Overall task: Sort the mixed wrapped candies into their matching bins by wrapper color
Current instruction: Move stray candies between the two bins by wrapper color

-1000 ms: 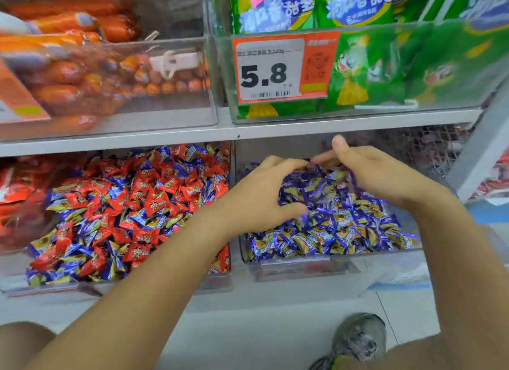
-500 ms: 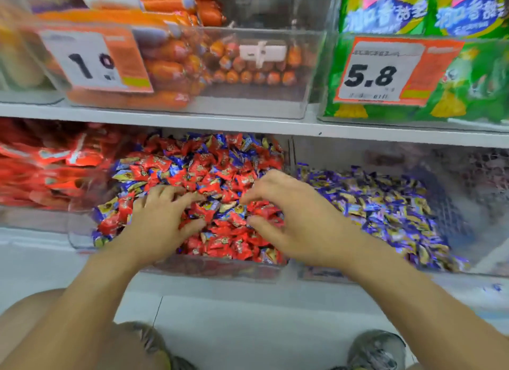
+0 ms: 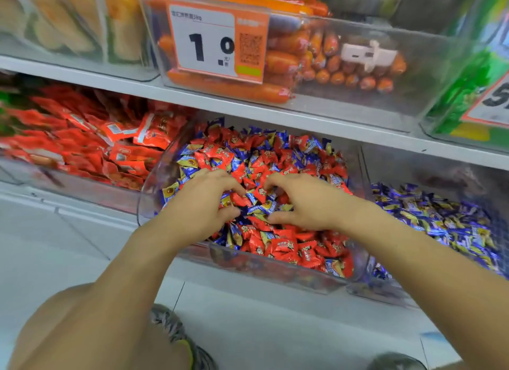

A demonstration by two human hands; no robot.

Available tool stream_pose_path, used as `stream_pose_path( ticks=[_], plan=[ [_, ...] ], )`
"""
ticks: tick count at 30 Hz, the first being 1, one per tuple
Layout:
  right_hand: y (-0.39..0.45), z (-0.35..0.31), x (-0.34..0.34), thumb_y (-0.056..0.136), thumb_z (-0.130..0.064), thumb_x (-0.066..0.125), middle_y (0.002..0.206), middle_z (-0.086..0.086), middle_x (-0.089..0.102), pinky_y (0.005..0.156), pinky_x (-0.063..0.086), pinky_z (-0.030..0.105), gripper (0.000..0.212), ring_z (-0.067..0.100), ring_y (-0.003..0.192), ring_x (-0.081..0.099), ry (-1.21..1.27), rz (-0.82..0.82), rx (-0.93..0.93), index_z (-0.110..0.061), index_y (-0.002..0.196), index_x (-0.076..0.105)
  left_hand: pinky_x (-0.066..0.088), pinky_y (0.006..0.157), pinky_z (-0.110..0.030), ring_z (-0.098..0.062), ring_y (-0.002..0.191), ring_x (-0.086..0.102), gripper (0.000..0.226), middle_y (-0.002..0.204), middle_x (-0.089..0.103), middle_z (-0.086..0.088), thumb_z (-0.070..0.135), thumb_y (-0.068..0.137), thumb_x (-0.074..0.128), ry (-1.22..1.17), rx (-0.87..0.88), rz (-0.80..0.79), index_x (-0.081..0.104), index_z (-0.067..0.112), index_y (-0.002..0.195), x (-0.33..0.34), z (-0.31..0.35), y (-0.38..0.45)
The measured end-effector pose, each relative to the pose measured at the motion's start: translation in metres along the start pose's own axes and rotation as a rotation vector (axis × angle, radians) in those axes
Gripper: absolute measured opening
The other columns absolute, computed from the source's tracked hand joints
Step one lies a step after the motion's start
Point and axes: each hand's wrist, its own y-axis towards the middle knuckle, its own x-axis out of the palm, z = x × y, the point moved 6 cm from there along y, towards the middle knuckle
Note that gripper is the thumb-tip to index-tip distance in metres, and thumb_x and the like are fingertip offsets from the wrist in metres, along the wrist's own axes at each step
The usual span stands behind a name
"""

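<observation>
At the centre of the lower shelf, the mixed bin [image 3: 278,267] held a heap of red candies [image 3: 286,245] and blue candies [image 3: 264,207] jumbled together. Both hands were down in that heap, facing each other. The left hand [image 3: 203,201] had its fingers curled into the pile, thumb and fingertips closing on wrappers near a red piece; which candy it gripped could not be told. The right hand [image 3: 300,201] mirrored it, fingers bent and dug among the wrappers, its hold equally unclear. At three o'clock of the mixed bin stood the blue bin [image 3: 385,295], filled with blue wrappers only. At nine o'clock lay a bin of red packets [image 3: 91,143]. At twelve o'clock, on the shelf above, a clear box of orange sausages [image 3: 289,58] carried a price tag [image 3: 217,42].
</observation>
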Motion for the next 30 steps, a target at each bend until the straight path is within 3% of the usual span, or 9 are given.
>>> stream_pose_path(
  ticks=[3,5,7,11,15,19,22,25,30],
  plan=[
    [-0.001,0.000,-0.028,0.081,-0.050,0.073,0.113,-0.001,0.065,0.084,0.053,0.038,0.044,0.023,0.103,0.062,-0.241,0.112,0.041,-0.026,0.117,0.063,0.038,0.095,-0.031,-0.015,0.111,0.045,0.028,0.118,0.060,0.011,0.023,0.088,0.070,-0.004,0.009,0.032,0.067,0.032,0.114,-0.005,-0.002,-0.001],
    [0.001,-0.010,-0.035,0.081,-0.041,0.076,0.109,-0.003,0.067,0.085,0.053,0.036,0.036,0.017,0.097,0.063,-0.122,0.165,-0.016,-0.025,0.112,0.067,0.039,0.096,-0.030,-0.015,0.111,0.048,0.029,0.118,0.061,0.009,0.017,0.089,0.068,0.001,-0.003,0.060,0.067,0.031,0.115,-0.009,-0.006,-0.002],
    [0.006,-0.023,-0.024,0.080,-0.038,0.079,0.112,-0.005,0.066,0.088,0.052,0.032,0.043,0.011,0.096,0.060,0.006,0.069,-0.077,-0.025,0.119,0.066,0.041,0.093,-0.027,-0.012,0.105,0.051,0.034,0.119,0.058,0.008,0.017,0.089,0.069,-0.009,-0.032,0.074,0.065,0.030,0.119,-0.014,-0.009,-0.003],
    [0.014,-0.021,0.002,0.077,-0.040,0.082,0.124,0.000,0.053,0.083,0.042,0.029,0.067,0.021,0.109,0.054,-0.059,0.003,-0.038,-0.028,0.136,0.051,0.048,0.081,-0.027,-0.007,0.086,0.057,0.045,0.118,0.048,0.011,0.015,0.085,0.074,-0.088,-0.101,0.093,0.061,0.028,0.126,-0.020,-0.016,-0.007],
    [0.015,-0.014,0.006,0.082,-0.027,0.077,0.116,0.001,0.049,0.088,0.047,0.036,0.067,0.022,0.104,0.054,-0.004,0.055,-0.044,-0.031,0.142,0.046,0.054,0.080,-0.030,-0.005,0.086,0.059,0.045,0.118,0.047,0.009,0.016,0.082,0.077,-0.121,-0.081,0.147,0.064,0.026,0.123,-0.024,-0.017,-0.009],
    [0.015,-0.015,0.009,0.083,-0.039,0.075,0.114,0.001,0.042,0.081,0.045,0.032,0.077,0.020,0.093,0.052,-0.025,0.025,-0.036,-0.039,0.149,0.035,0.042,0.086,-0.023,-0.007,0.095,0.052,0.034,0.112,0.052,0.008,0.025,0.082,0.074,-0.099,-0.024,0.183,0.067,0.025,0.115,-0.028,-0.009,-0.012],
    [0.021,-0.020,0.013,0.085,-0.038,0.074,0.115,0.000,0.043,0.078,0.041,0.031,0.060,0.023,0.096,0.056,-0.036,0.060,-0.022,-0.035,0.140,0.049,0.041,0.077,-0.017,-0.001,0.085,0.052,0.029,0.095,0.057,0.016,0.012,0.081,0.065,-0.104,-0.007,0.148,0.069,0.031,0.103,-0.024,0.003,-0.015],
    [0.022,-0.017,0.010,0.085,-0.027,0.074,0.108,-0.004,0.044,0.082,0.045,0.031,0.046,0.016,0.089,0.052,0.055,0.101,-0.010,-0.029,0.128,0.059,0.048,0.073,-0.025,-0.002,0.080,0.055,0.038,0.088,0.053,0.015,0.007,0.080,0.058,-0.119,-0.013,0.065,0.068,0.028,0.111,-0.010,0.010,-0.019],
    [0.009,-0.004,-0.004,0.084,-0.018,0.072,0.088,-0.011,0.057,0.082,0.052,0.027,0.017,-0.003,0.064,0.060,0.268,0.252,0.053,-0.025,0.099,0.068,0.045,0.093,-0.043,-0.018,0.108,0.051,0.039,0.120,0.054,0.007,0.038,0.089,0.061,0.087,-0.007,-0.058,0.059,0.035,0.128,0.007,0.003,-0.016]
  ],
)
